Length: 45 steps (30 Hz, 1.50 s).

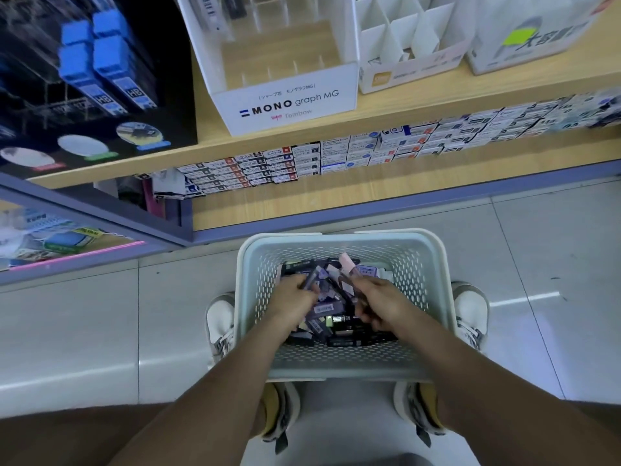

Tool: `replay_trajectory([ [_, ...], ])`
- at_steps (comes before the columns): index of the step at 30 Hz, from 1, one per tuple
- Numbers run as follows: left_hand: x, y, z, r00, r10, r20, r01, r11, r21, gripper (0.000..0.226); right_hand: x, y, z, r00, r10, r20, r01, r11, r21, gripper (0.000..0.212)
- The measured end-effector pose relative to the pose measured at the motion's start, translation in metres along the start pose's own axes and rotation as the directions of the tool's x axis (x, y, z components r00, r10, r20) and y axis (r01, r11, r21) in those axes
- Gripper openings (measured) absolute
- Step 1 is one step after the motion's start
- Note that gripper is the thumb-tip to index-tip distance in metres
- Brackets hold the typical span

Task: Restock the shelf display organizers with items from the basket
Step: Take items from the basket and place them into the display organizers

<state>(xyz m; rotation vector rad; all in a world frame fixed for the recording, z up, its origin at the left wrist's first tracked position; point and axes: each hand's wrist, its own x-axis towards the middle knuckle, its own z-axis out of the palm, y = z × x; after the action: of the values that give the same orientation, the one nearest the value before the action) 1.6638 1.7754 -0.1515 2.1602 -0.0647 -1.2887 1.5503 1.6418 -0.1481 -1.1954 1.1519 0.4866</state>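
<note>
A pale perforated basket [342,366] stands on the floor, holding several small lead cases in purple, pink and black [336,326]. Both hands are inside it. My left hand [294,299] grips a purple lead case [314,280]. My right hand [379,306] holds a pink-capped lead case [347,269] that sticks up toward the shelf. On the wooden shelf above, the white MONO graph MG display organizer [289,102] shows mostly empty slots. A white divided organizer [408,52] beside it on the right looks empty too.
A black display with blue HB lead packs [100,68] stands at the left. Rows of small boxes [336,156] fill the lower shelf. A glass case [67,240] juts out at lower left. Someone's shoes [220,321] flank the basket on the tiled floor.
</note>
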Motion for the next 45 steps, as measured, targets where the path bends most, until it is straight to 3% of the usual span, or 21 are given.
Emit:
replay_trajectory([
  [2, 0.002, -0.001, 0.007, 0.984, 0.145, 0.1, -0.173, 0.907, 0.384, 0.038, -0.005, -0.004, -0.006, 0.997, -0.077, -0.027, 0.071, 0.982, -0.176, 0.031],
  [4, 0.001, -0.001, 0.012, 0.952, 0.24, 0.191, -0.303, 0.635, 0.711, 0.061, -0.008, -0.007, -0.012, 0.987, -0.154, -0.044, 0.135, 0.947, -0.292, 0.037],
  [6, 0.002, -0.005, 0.015, 0.916, 0.317, 0.247, -0.369, 0.418, 0.83, 0.066, -0.009, -0.009, -0.019, 0.983, -0.177, -0.054, 0.147, 0.925, -0.35, 0.037],
  [8, 0.003, -0.011, 0.016, 0.889, 0.365, 0.275, -0.395, 0.311, 0.864, 0.061, -0.009, -0.01, -0.023, 0.981, -0.186, -0.053, 0.152, 0.912, -0.38, 0.03],
  [10, 0.002, -0.011, 0.016, 0.88, 0.386, 0.278, -0.403, 0.294, 0.867, 0.055, -0.008, -0.011, -0.023, 0.979, -0.199, -0.044, 0.17, 0.915, -0.367, 0.023],
  [12, 0.001, -0.007, 0.016, 0.889, 0.369, 0.27, -0.399, 0.338, 0.852, 0.043, -0.006, -0.011, -0.021, 0.981, -0.191, -0.041, 0.168, 0.932, -0.32, 0.017],
  [15, 0.002, 0.003, 0.008, 0.924, 0.233, 0.303, -0.375, 0.4, 0.836, 0.026, 0.0, -0.005, -0.017, 0.982, -0.185, -0.033, 0.163, 0.929, -0.332, 0.019],
  [17, 0.003, 0.011, 0.006, 0.923, 0.162, 0.348, -0.384, 0.386, 0.839, 0.027, -0.001, -0.003, -0.017, 0.984, -0.175, -0.031, 0.154, 0.928, -0.339, 0.02],
  [21, -0.001, 0.023, 0.026, 0.855, 0.366, 0.367, -0.507, 0.443, 0.74, 0.022, 0.001, 0.0, -0.022, 0.984, -0.148, -0.102, 0.114, 0.953, -0.282, 0.032],
  [23, -0.002, 0.017, 0.044, 0.817, 0.372, 0.441, -0.563, 0.349, 0.749, 0.023, 0.001, 0.0, -0.025, 0.985, -0.096, -0.146, 0.069, 0.981, -0.179, 0.041],
  [26, 0.001, 0.005, 0.065, 0.798, 0.336, 0.501, -0.583, 0.219, 0.782, 0.041, -0.005, -0.004, -0.027, 0.99, -0.032, -0.14, 0.027, 0.999, -0.036, 0.041],
  [33, 0.007, 0.02, 0.076, 0.845, 0.252, 0.472, -0.495, 0.034, 0.868, 0.036, -0.013, -0.012, -0.03, 0.994, 0.036, -0.106, -0.013, 0.978, 0.21, 0.011],
  [35, 0.009, 0.017, 0.069, 0.837, 0.268, 0.476, -0.513, 0.083, 0.855, 0.032, -0.015, -0.013, -0.029, 0.995, 0.002, -0.098, 0.017, 0.981, 0.193, 0.014],
  [37, 0.007, 0.016, 0.054, 0.86, 0.291, 0.418, -0.494, 0.278, 0.824, 0.029, -0.017, -0.013, -0.029, 0.991, -0.062, -0.121, 0.075, 0.991, 0.107, 0.018],
  [39, 0.0, 0.02, 0.035, 0.893, 0.276, 0.356, -0.451, 0.54, 0.711, 0.024, -0.019, -0.012, -0.029, 0.985, -0.104, -0.134, 0.111, 0.993, 0.046, 0.02],
  [41, -0.01, 0.029, 0.017, 0.93, 0.209, 0.301, -0.332, 0.828, 0.452, 0.017, -0.024, -0.012, -0.027, 0.988, -0.101, -0.12, 0.109, 0.992, 0.057, 0.017],
  [42, -0.015, 0.035, 0.01, 0.946, 0.171, 0.274, -0.252, 0.922, 0.294, 0.017, -0.028, -0.013, -0.025, 0.991, -0.079, -0.108, 0.091, 0.99, 0.105, 0.016],
  [43, -0.018, 0.04, 0.004, 0.96, 0.141, 0.241, -0.176, 0.975, 0.132, 0.017, -0.031, -0.013, -0.022, 0.995, -0.044, -0.088, 0.061, 0.978, 0.2, 0.018],
  [45, -0.027, 0.049, -0.003, 0.98, 0.083, 0.18, -0.059, 0.989, -0.134, 0.018, -0.038, -0.016, -0.015, 1.0, 0.022, 0.017, -0.028, 0.896, 0.444, 0.019],
])
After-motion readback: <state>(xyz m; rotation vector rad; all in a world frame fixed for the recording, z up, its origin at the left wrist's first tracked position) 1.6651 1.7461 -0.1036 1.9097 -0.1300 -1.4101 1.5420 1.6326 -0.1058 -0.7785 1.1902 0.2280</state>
